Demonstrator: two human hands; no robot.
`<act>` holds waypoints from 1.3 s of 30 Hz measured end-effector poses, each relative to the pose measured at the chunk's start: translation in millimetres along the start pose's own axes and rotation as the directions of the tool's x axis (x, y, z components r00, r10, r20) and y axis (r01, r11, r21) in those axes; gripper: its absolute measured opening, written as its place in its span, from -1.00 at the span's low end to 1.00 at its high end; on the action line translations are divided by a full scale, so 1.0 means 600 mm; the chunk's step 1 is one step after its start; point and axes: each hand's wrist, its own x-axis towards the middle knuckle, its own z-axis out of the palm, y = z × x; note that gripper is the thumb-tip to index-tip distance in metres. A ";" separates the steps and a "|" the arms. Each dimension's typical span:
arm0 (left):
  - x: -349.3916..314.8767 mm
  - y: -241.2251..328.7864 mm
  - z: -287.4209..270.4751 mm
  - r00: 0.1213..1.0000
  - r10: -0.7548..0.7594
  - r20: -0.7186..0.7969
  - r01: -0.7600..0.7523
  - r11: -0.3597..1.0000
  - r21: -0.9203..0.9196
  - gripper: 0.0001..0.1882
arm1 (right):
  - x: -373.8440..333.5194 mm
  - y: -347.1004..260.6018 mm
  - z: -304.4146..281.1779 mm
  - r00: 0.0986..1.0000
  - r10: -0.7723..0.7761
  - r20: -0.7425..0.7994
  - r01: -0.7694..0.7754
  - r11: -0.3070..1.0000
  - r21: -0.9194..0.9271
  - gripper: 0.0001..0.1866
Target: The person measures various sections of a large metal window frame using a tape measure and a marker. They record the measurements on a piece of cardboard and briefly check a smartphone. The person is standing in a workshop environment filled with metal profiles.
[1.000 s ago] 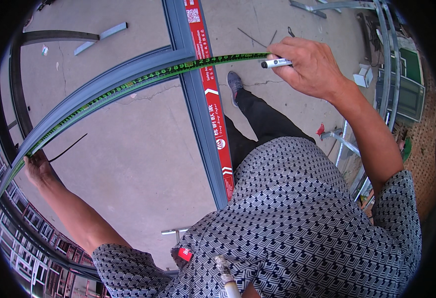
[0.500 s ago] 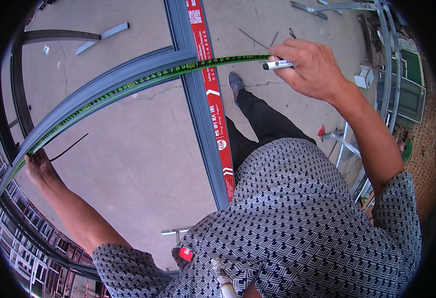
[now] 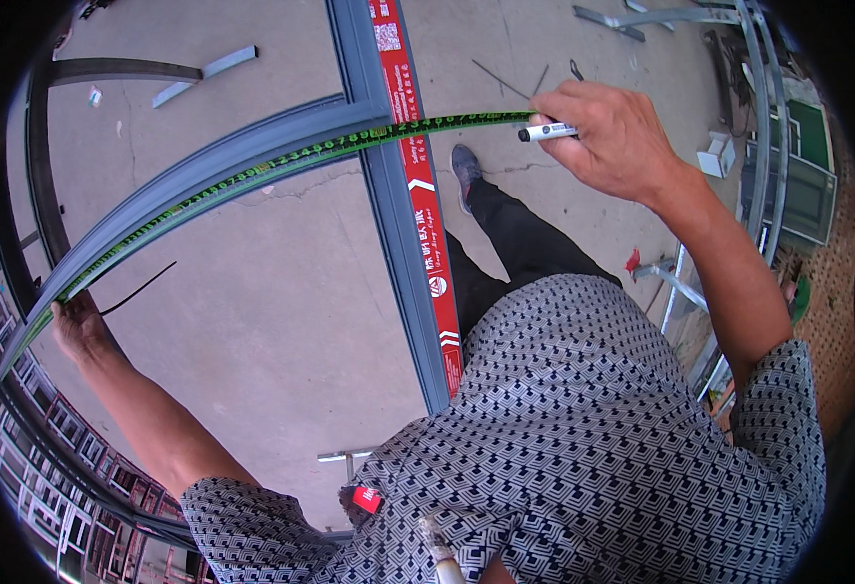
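Note:
A green tape measure blade (image 3: 325, 151) stretches along a grey metal profile (image 3: 203, 146) and crosses a second grey profile (image 3: 388, 253) faced with a red printed strip (image 3: 419, 204). My right hand (image 3: 607, 136) is closed at the blade's right end and also holds a white marker (image 3: 551, 130) with a black tip or cap, pointing left. The tape's case, if it is there, is hidden by my fingers. Far to the left, my left hand (image 3: 79, 329) is closed around the blade beside the profile; its fingertips are partly hidden. A thin black strip (image 3: 140, 289) sticks out beside it.
Dark metal frame bars (image 3: 121, 71) stand at the upper left, with stacked frames (image 3: 67, 457) below. Bent metal rails (image 3: 763, 127), a white box (image 3: 715, 154) and a green panel (image 3: 805, 136) are at the right. My shoe (image 3: 465, 165) is on the concrete floor beyond the red strip.
The whole scene has shifted very slightly in the view. Both hands keep their grip, and the tape still lies along the profile.

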 end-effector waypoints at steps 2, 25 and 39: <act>0.006 -0.001 -0.006 1.000 -0.019 -0.001 0.019 1.000 -0.024 -0.68 | 0.000 0.001 0.000 1.000 -0.002 -0.009 0.003 1.000 0.011 -0.80; 0.021 -0.002 -0.016 0.999 -0.047 -0.016 0.047 0.999 -0.027 -0.67 | 0.003 -0.008 -0.002 0.999 0.034 0.020 -0.035 0.997 0.064 -0.79; 0.003 -0.002 -0.003 0.999 -0.035 -0.011 0.035 0.999 -0.022 -0.67 | 0.002 -0.008 -0.001 0.998 0.043 0.036 -0.045 0.998 0.037 -0.77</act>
